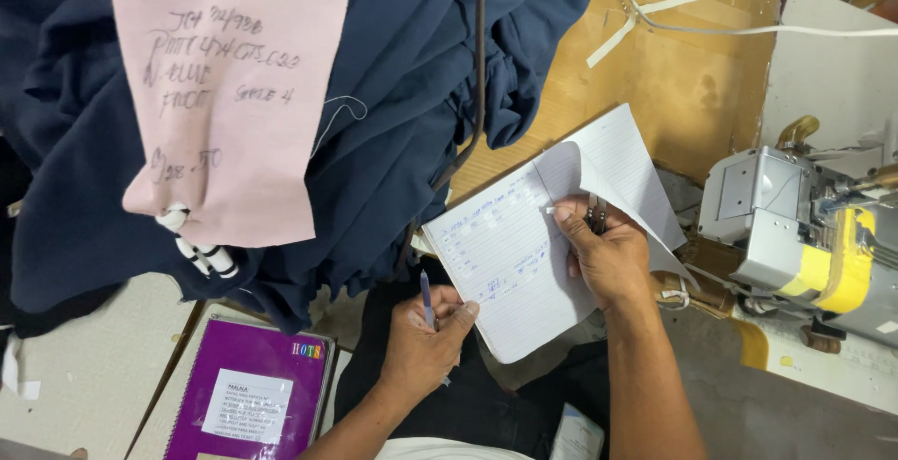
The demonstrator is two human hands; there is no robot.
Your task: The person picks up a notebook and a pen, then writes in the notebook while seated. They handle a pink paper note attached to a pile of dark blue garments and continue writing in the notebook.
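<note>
While left fingers (423,343) clamp a pen (427,299) — right fingers (608,252) pinch the notebook (524,254).

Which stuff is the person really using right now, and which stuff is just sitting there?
In use: lined notebook, held by right hand; pen, in left hand.

Just lying about: purple notebook, pink paper tag, navy cloth pile, sewing machine.

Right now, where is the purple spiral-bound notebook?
The purple spiral-bound notebook lies at the bottom left of the head view, below the navy fabric pile, left of the pen-holding left hand.
</note>
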